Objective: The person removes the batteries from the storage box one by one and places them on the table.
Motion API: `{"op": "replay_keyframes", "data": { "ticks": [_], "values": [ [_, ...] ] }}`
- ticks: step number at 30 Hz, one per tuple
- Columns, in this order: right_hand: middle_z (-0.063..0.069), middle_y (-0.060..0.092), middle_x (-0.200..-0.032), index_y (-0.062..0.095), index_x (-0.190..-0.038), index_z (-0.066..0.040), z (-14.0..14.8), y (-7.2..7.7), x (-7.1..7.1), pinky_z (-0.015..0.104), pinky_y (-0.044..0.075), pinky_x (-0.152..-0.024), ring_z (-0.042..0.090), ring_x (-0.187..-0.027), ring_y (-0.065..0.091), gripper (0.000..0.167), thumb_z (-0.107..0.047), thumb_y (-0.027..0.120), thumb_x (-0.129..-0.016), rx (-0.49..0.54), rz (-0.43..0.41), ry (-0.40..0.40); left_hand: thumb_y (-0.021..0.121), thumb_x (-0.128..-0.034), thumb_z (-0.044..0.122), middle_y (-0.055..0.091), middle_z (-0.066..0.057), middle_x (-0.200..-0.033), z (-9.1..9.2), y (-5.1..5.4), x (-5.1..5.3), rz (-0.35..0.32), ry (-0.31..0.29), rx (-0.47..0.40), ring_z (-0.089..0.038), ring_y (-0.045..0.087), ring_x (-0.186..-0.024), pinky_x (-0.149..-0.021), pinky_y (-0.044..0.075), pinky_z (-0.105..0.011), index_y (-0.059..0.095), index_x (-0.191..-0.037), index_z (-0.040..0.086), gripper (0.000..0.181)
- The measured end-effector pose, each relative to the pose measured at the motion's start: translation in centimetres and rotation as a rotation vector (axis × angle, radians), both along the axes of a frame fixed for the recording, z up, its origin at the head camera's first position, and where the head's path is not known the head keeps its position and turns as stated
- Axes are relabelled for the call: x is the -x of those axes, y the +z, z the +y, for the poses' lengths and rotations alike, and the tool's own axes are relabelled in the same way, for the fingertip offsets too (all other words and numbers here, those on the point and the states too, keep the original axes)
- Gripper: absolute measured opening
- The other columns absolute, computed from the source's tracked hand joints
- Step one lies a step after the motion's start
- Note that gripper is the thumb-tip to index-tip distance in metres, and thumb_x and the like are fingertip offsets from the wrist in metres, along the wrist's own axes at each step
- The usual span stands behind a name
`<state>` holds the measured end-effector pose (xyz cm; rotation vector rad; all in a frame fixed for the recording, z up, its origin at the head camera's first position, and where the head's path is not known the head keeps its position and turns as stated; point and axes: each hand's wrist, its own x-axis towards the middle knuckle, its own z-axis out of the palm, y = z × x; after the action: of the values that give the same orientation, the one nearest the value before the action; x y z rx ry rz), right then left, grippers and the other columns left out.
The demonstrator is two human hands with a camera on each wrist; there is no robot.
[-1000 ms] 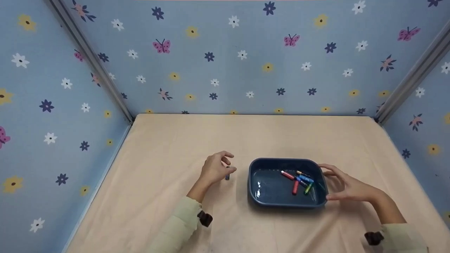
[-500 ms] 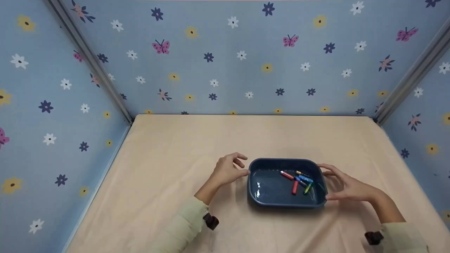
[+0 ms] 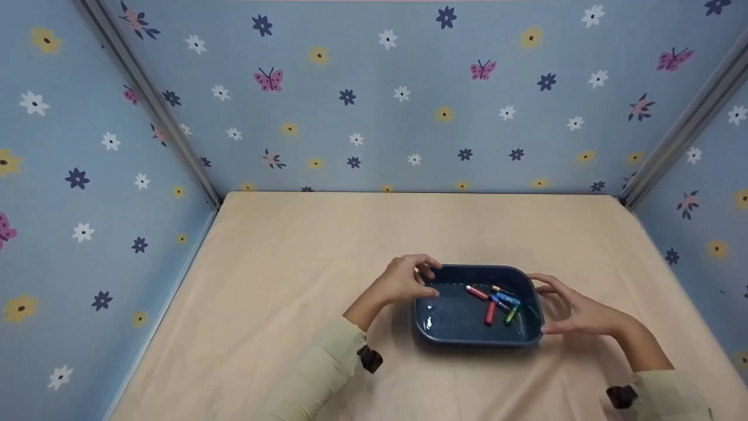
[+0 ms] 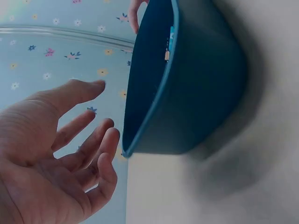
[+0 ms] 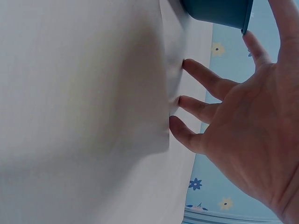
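Observation:
A dark blue bin stands on the cloth, with several small coloured cylinders (red, blue, green, yellow) lying in its right part. Over the bin's left back corner is the left hand. In the left wrist view the left hand has thumb and fingers apart, with nothing visible between them, beside the bin. The right hand touches the bin's right side with spread fingers. In the right wrist view, a fingertip of the right hand meets the edge of the bin.
Beige cloth covers the table and shows folds near the front. Blue patterned walls stand behind and at both sides, with grey metal posts at the corners.
The left hand has moved right, from the cloth to over the bin's left back corner. The small dark cylinder that was beside it on the cloth is out of sight. The right hand has stayed put.

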<state>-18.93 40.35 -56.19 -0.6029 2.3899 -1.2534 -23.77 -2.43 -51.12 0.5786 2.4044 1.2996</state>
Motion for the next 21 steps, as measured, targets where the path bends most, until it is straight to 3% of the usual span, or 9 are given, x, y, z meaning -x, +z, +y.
{"op": "replay_keyframes", "data": {
  "ticks": [8,12,18,21],
  "values": [
    [0.028,0.036,-0.177,0.034,-0.176,-0.019,0.0,0.0,-0.1,0.098,0.009,-0.113,-0.018,-0.14,0.042,0.102,-0.011,0.091,-0.092,0.005,0.007,0.001,0.092,-0.0936,0.011,0.076,-0.018,-0.14,1.3,0.3,0.6,-0.05,-0.164,0.031,-0.02,0.073,-0.106,-0.105,0.062,-0.041,0.067,-0.153,0.008,0.065],
    [0.028,0.035,-0.178,0.032,-0.176,-0.018,0.0,0.1,-0.1,0.098,0.009,-0.113,-0.016,-0.141,0.043,0.103,-0.01,0.091,-0.092,0.012,0.003,0.009,0.091,-0.0949,0.012,0.073,-0.022,-0.146,1.8,0.1,0.9,-0.083,-0.245,0.04,-0.029,0.077,-0.116,-0.108,0.063,-0.042,0.063,-0.158,0.009,0.07],
    [0.028,0.035,-0.178,0.032,-0.176,-0.019,-0.1,0.1,-0.1,0.099,0.007,-0.114,-0.017,-0.141,0.042,0.103,-0.01,0.091,-0.092,0.017,-0.009,0.009,0.089,-0.0963,0.009,0.069,-0.025,-0.152,3.0,-0.4,1.0,-0.126,-0.308,0.056,-0.033,0.076,-0.123,-0.109,0.063,-0.04,0.06,-0.162,0.01,0.071],
    [0.029,0.036,-0.177,0.032,-0.176,-0.02,-0.1,0.1,-0.1,0.098,0.005,-0.114,-0.018,-0.141,0.042,0.103,-0.01,0.091,-0.092,0.017,-0.017,0.003,0.089,-0.0962,0.01,0.07,-0.022,-0.152,3.9,-0.8,1.0,-0.116,-0.314,0.098,-0.032,0.078,-0.124,-0.109,0.063,-0.037,0.061,-0.161,0.012,0.071]
  ]
}}
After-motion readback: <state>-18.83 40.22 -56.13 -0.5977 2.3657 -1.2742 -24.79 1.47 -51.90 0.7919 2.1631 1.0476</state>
